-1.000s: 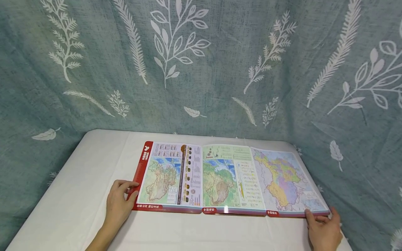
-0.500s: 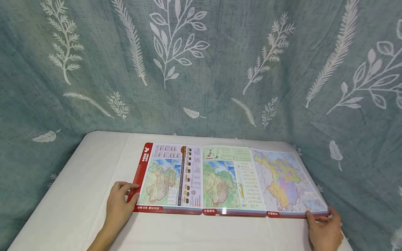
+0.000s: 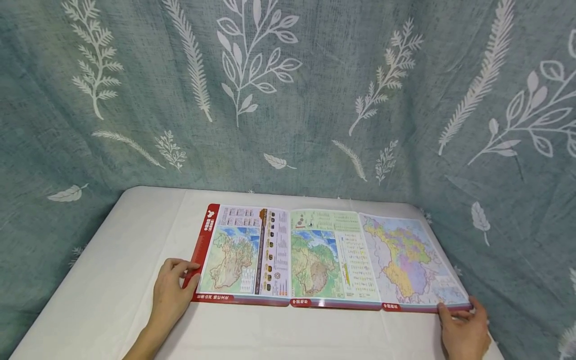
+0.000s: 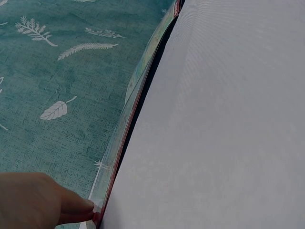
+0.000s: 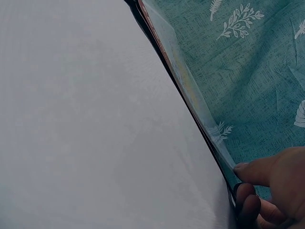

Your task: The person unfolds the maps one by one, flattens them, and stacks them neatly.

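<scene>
A glossy fold-out map lies spread across the table in three panels, with a red strip along its left side and red tabs at the front. Toward the viewer, the printed maps appear upside down. My left hand pinches the red left edge near the front corner; the left wrist view shows the thumb and a finger meeting at that edge. At the opposite end, my right hand grips the front right corner. In the right wrist view, one digit presses from above while the other fingers curl beneath the edge.
A white cloth covers the table. Behind and beside it hangs a blue-green curtain printed with white leaves and sprigs. The table's right edge runs close to my right hand.
</scene>
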A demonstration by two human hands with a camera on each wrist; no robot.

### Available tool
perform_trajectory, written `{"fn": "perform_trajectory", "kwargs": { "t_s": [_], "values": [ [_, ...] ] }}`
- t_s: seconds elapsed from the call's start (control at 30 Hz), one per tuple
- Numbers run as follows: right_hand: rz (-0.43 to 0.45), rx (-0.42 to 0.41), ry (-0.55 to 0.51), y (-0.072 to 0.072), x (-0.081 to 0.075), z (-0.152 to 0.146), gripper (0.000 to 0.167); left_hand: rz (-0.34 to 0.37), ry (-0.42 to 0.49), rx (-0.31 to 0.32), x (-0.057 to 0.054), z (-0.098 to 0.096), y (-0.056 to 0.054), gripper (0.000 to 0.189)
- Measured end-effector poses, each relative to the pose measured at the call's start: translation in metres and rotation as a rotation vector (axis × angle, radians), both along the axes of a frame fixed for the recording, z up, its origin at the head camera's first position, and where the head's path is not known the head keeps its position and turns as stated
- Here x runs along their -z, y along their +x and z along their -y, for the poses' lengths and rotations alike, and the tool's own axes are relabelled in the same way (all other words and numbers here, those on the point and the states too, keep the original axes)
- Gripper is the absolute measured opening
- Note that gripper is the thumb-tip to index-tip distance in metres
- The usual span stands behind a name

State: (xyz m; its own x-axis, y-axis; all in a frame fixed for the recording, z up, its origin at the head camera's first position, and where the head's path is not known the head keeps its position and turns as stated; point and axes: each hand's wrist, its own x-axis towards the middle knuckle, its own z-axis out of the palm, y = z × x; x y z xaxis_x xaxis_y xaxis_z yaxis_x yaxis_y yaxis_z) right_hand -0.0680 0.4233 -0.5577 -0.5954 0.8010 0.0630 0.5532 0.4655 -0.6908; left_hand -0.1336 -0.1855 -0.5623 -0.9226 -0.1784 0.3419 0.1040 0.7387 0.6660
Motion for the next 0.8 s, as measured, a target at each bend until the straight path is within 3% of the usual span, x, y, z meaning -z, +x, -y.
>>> {"fn": "perform_trajectory", "kwargs": {
  "t_s": [0.5, 0.8],
  "values": [
    [0.032, 0.02, -0.047, 0.0029, -0.0044, -0.0054, 0.081, 0.018, 0.01, 0.002, -0.0007, -0.0002, 0.0002, 0.021],
    [-0.083, 0.04, 0.066, 0.0034, -0.0013, -0.0042, 0.058, 0.009, 0.019, -0.008, -0.0016, -0.0001, -0.0001, 0.026]
  ]
}}
